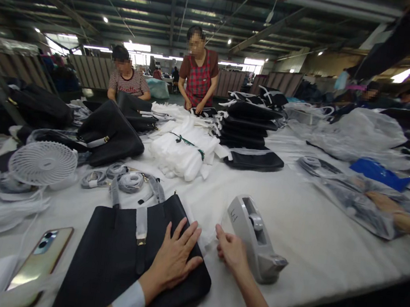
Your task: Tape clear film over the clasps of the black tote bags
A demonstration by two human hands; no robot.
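A flat black handbag [114,257] with a wrapped strap and gold clasp lies on the white table in front of me. My left hand [175,258] rests flat on its right side, fingers spread. My right hand [229,251] is just right of the bag, fingers curled in a pinch near a clear plastic piece [212,236]; what it holds I cannot make out. A grey tape dispenser [257,239] stands right beside that hand.
A phone [41,257] lies at the lower left near a small white fan [43,164]. Wrapped straps [125,180], white packing bundles [182,153] and stacked black bags [246,129] fill the far table. Two people work at the far end; another person's hand [391,207] reaches in from the right.
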